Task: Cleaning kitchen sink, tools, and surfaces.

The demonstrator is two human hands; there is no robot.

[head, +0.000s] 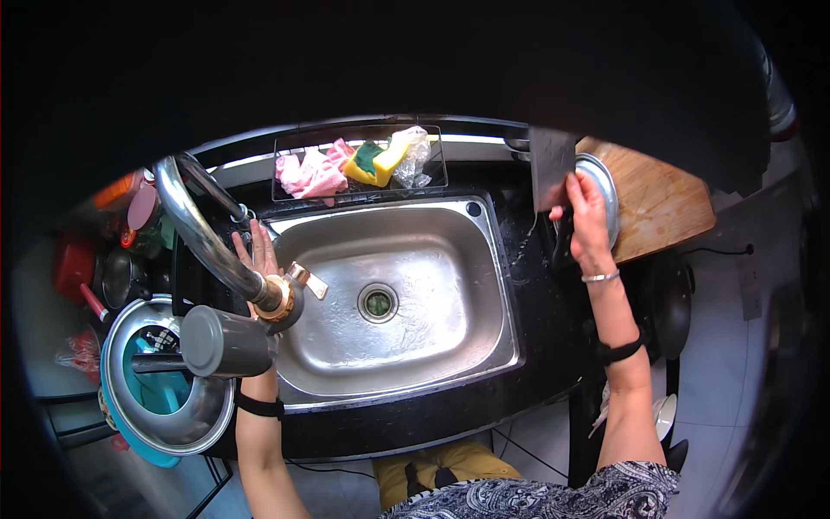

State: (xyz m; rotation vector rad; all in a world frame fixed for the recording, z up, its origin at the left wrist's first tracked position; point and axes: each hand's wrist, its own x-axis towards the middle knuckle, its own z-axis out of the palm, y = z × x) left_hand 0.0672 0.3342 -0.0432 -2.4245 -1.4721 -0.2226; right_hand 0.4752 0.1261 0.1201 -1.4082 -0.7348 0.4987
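Note:
My right hand point(590, 217) grips a cleaver point(552, 162) to the right of the sink, its broad blade pointing away from me. The far end of the blade meets the dark band across the top of the view. Below my fingers, a dark part that may be its handle is partly hidden. A round metal lid or plate point(606, 185) lies just beyond that hand. My left hand point(261, 250) is spread at the left rim of the stainless steel sink point(415, 272), partly covered by the curved tap point(201, 227). Nothing shows between its fingers.
A wire rack point(358, 194) behind the sink holds a pink cloth point(311, 172), a yellow-green sponge point(373, 162) and crumpled clear plastic point(414, 159). At right lies a wooden cutting board point(661, 201). Metal and turquoise bowls point(162, 431), jars and a red-handled pan crowd the left.

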